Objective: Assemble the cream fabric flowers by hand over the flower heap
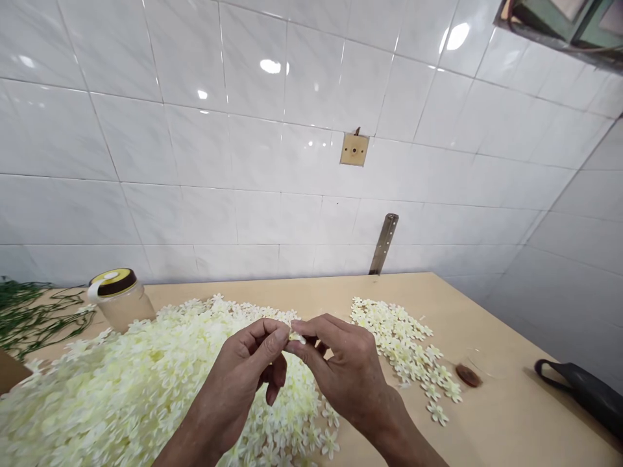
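Between the fingertips of both hands is a small pale artificial flower, partly covered by the fingers. My left hand pinches it from the left with thumb and forefinger, the other fingers curled. From the right, my right hand grips it with thumb and fingertips. Below and left of the hands spreads a large heap of cream-white flowers. Beyond my right hand lies a smaller, flatter spread of similar flowers.
A clear jar with a yellow and brown lid stands at the back left beside green stems. On the right are a small clear dish with brown contents and a black strapped object. A tiled wall borders the wooden table.
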The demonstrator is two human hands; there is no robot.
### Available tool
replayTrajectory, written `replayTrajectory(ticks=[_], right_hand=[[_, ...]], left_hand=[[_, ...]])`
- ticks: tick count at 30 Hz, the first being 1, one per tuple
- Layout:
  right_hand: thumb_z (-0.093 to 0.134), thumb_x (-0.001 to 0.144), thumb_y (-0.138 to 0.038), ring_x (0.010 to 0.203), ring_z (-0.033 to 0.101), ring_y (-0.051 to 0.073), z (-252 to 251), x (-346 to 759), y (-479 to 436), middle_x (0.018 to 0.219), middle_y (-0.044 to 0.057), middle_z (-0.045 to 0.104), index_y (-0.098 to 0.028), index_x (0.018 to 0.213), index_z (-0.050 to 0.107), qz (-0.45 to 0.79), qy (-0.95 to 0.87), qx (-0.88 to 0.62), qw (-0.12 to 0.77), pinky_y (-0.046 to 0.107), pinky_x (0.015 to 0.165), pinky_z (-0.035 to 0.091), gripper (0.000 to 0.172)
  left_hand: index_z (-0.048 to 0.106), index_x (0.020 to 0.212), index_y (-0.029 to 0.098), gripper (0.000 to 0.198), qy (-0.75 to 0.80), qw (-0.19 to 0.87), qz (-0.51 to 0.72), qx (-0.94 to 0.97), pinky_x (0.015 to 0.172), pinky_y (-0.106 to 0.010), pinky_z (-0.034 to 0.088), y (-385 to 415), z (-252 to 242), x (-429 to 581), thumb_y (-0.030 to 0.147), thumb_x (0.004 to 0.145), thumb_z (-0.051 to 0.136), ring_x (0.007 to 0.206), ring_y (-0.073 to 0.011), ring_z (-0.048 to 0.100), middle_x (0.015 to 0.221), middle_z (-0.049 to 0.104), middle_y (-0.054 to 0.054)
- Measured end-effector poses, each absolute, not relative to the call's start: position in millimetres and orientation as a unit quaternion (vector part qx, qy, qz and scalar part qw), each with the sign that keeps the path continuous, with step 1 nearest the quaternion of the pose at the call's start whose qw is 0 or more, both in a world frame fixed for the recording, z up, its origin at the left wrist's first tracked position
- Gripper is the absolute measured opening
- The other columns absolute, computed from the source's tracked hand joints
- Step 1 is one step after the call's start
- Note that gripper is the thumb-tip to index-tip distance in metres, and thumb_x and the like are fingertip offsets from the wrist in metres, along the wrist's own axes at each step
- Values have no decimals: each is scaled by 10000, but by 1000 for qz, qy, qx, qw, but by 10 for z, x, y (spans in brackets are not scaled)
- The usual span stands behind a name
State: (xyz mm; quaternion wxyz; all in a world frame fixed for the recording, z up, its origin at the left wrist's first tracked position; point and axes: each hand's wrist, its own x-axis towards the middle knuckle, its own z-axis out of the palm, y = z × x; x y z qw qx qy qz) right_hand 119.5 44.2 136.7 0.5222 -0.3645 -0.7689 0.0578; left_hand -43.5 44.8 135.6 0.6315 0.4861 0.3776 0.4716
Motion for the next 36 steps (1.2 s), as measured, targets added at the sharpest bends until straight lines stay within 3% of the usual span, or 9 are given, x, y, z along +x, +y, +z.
replayTrajectory(ticks=[3,7,10,12,16,20,24,29,36], right_hand=[[715,860,-184,637,624,108,1372,1197,431,780,-2,699,-206,1019,720,63,-776,-366,510,219,642,509,160],[715,864,-252,701,634,114,1426,1235,417,868,7,683,-229,1150,679,152,-799,-373,448,215,625,531,289],[699,881,-283,746,643,116,1490,1282,404,900,5,699,-237,1107,689,215,-789,-388,424,203,621,532,231],[697,884,-276,738,644,114,1536,1318,392,873,-6,712,-239,1094,686,235,-780,-402,417,207,629,527,213],[732,854,-280,710,641,108,1626,1386,353,896,-9,710,-265,1187,678,257,-787,-408,384,210,620,523,338],[653,914,-282,642,649,97,1644,1411,332,870,-14,717,-282,1179,700,300,-785,-414,350,215,599,527,269],[648,920,-267,666,658,116,1598,1383,355,801,-19,730,-259,1079,734,266,-786,-417,371,232,641,519,181],[687,900,-253,739,656,129,1578,1348,369,817,-24,730,-263,1183,685,217,-807,-403,373,244,709,495,283],[602,959,-260,771,622,140,1518,1314,399,896,7,704,-246,1113,689,135,-837,-397,352,259,711,463,178]], left_hand=[[637,786,154,325,371,628,492,476,414,-170,325,456,1360,-451,470,829,696,491,-74,392,558,495,27],[629,741,158,321,386,615,506,466,410,-168,313,493,1378,-487,457,792,736,462,-64,372,514,477,40],[624,707,151,335,402,604,490,483,411,-171,315,517,1385,-516,453,773,754,451,-62,376,495,478,39],[625,699,145,348,404,607,468,500,411,-175,321,521,1381,-525,461,775,750,448,-64,388,496,483,35],[609,699,147,375,398,626,425,519,399,-180,309,512,1360,-526,491,800,716,429,-65,396,499,486,35],[618,737,151,364,404,624,420,521,394,-175,291,511,1350,-530,497,802,713,419,-59,365,481,462,48],[608,731,154,385,418,616,421,518,386,-168,266,519,1345,-525,517,784,725,413,-51,331,470,448,55],[562,674,161,429,413,626,427,504,372,-160,186,525,1325,-503,549,786,708,393,-38,249,424,402,67],[508,675,178,420,413,641,468,447,373,-179,127,514,1265,-442,527,787,713,382,-37,195,410,351,92]])
